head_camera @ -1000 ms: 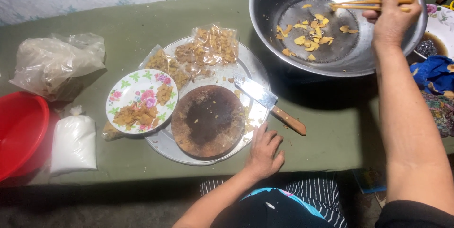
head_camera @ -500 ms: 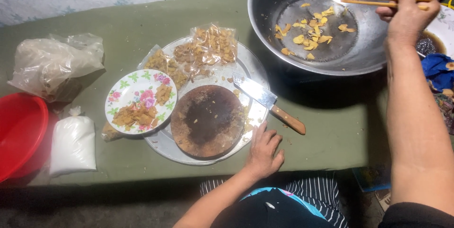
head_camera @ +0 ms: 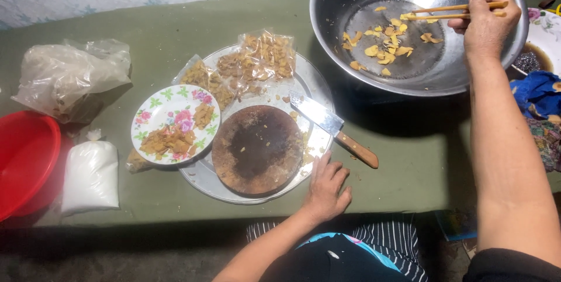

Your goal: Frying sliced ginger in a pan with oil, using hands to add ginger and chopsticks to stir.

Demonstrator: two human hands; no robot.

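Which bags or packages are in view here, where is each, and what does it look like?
Clear bags of fried chips: two, on the metal tray's far side, golden-brown contents.
Large crumpled plastic bag: far left, cloudy, pale contents.
Small bag of white granules: beside the red basin, plump, white.
No labels, signs or screens visible.

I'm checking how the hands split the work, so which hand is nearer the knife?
Left. The left hand rests on the table just below the knife, close to its wooden handle. The right hand is up over the metal bowl, holding chopsticks.
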